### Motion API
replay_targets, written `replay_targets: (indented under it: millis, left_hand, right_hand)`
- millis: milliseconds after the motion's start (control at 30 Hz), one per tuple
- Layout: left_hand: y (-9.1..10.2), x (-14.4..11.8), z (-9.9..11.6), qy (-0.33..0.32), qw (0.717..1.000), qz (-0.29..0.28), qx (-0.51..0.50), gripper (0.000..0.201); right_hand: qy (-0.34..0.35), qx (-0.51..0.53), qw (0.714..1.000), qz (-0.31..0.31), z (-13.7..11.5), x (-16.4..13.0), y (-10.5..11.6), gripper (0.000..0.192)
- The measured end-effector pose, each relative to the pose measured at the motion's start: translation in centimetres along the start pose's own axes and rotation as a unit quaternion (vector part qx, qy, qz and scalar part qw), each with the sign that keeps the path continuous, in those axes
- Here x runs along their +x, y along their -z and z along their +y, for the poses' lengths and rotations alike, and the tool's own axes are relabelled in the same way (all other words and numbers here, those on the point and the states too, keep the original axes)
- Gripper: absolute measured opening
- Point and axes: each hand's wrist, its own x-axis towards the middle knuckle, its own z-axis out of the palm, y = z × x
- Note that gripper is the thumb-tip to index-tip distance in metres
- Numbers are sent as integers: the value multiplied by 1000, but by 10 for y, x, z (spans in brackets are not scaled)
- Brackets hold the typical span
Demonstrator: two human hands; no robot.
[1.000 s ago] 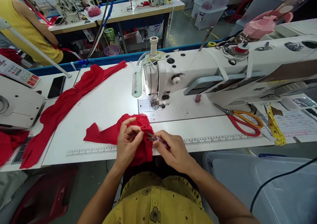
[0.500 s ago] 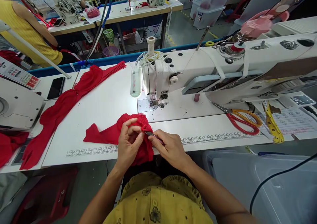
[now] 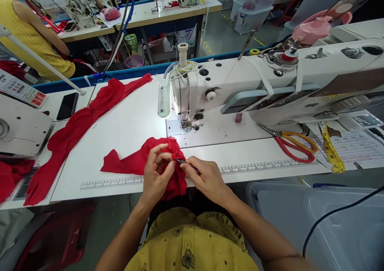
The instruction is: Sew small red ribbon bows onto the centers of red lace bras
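Observation:
At the table's front edge, my left hand pinches a bunched part of a red lace-trimmed garment. The garment's strap end lies flat to the left, while another part hangs over the edge towards my lap. My right hand is closed round a slim, dark-handled tool with a metal tip; its exact kind is too small to tell. That tip touches the red cloth right beside my left fingertips. Behind both hands stands a white sewing machine, its needle and presser foot apart from the cloth.
More red pieces stretch across the table's left side, near a black phone. Orange-and-red-handled scissors and a yellow tape measure lie right. A clear plastic bin stands below. Another person sits at the far left.
Both hands and the tool have shifted very slightly to the right. The grip on the cloth looks the same.

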Motion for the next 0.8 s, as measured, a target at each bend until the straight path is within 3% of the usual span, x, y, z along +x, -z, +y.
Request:
replay_targets:
  millis: [433,567,700,800]
  left_hand:
    - [-1,0,-2,-6,1000,10,13,39]
    - [-2,-2,-4,-17,999,-14,24,39]
    - [-2,-3,-5,-46,996,-31,75,43]
    - [0,-2,-5,-62,991,-54,102,47]
  right_hand:
    - [-15,49,998,-24,-2,-2,11,32]
    - [-9,76,997,16,-1,3,13,23]
    - [36,82,996,-11,0,12,12,14]
    - [32,79,996,-25,0,17,15,12]
